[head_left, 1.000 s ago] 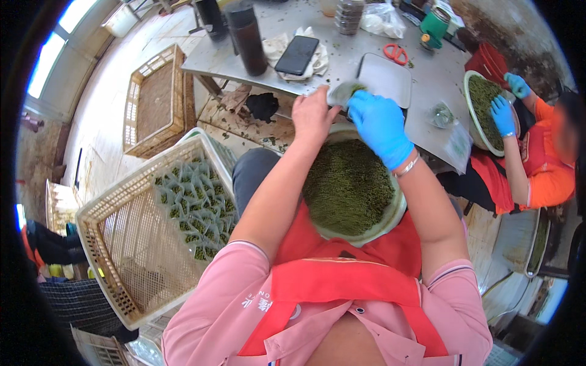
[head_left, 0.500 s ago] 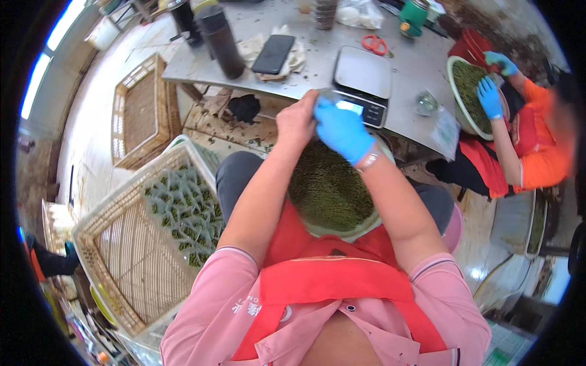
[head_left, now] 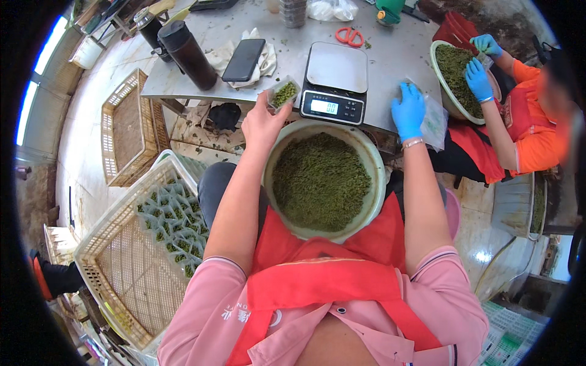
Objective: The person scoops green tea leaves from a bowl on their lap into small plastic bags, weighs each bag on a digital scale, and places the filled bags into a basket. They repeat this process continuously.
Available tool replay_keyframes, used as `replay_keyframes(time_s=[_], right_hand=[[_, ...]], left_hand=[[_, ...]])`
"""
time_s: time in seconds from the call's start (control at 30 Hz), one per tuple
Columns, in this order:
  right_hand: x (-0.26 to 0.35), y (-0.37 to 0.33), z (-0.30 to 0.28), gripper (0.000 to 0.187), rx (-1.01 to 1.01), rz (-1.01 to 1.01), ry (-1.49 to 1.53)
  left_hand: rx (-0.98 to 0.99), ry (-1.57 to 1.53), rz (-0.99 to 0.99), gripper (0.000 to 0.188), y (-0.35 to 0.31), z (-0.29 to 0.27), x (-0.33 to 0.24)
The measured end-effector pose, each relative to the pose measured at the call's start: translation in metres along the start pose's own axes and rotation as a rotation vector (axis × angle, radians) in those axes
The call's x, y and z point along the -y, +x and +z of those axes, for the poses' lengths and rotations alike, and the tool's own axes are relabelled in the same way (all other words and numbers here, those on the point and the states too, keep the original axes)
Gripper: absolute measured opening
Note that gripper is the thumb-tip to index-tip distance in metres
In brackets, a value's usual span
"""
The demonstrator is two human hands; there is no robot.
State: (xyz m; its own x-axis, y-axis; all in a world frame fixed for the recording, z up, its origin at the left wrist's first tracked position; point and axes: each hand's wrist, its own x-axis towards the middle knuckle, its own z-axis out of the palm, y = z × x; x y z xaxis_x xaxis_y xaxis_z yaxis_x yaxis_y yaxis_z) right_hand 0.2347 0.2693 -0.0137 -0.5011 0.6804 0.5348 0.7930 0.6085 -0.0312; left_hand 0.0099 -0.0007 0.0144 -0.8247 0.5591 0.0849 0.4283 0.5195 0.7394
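My bare left hand [head_left: 264,125] grips a small clear plastic bag [head_left: 284,93] with small green grains in it, just left of the digital scale [head_left: 332,82]. The scale's display is lit and its pan holds nothing. My right hand [head_left: 408,113], in a blue glove, is at the table edge right of the scale. Its fingers are bent down over something that they mostly hide; a pale, clear edge shows past the fingertips. Between my knees stands a round pale basin [head_left: 376,177] of small green grains [head_left: 320,183].
At lower left, a plastic crate [head_left: 116,244] holds several filled bags [head_left: 174,222]. On the metal table [head_left: 256,18] are a phone [head_left: 243,60], a dark flask [head_left: 186,55] and red scissors [head_left: 349,36]. To the right, a gloved co-worker handles grains over another basin [head_left: 438,70].
My hands, earlier together in front of the scale, have parted. The left moved left with the filled bag; the right moved right along the table edge. The basin is uncovered and the view shifted.
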Motion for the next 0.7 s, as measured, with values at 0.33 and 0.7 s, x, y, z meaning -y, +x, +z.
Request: replay_keyframes(time_s=[0.33,0.7], right_hand=[[-0.051,0.035,0.023,0.033,-0.037,0.025,0.41],[-0.077,0.037,0.046,0.026,-0.115,0.179,0.361]], left_hand=[[0.004,-0.043,0.034,0.061,-0.003,-0.002,0.014],[0.009,-0.036,0.003,0.072,-0.003,-0.006,0.014]])
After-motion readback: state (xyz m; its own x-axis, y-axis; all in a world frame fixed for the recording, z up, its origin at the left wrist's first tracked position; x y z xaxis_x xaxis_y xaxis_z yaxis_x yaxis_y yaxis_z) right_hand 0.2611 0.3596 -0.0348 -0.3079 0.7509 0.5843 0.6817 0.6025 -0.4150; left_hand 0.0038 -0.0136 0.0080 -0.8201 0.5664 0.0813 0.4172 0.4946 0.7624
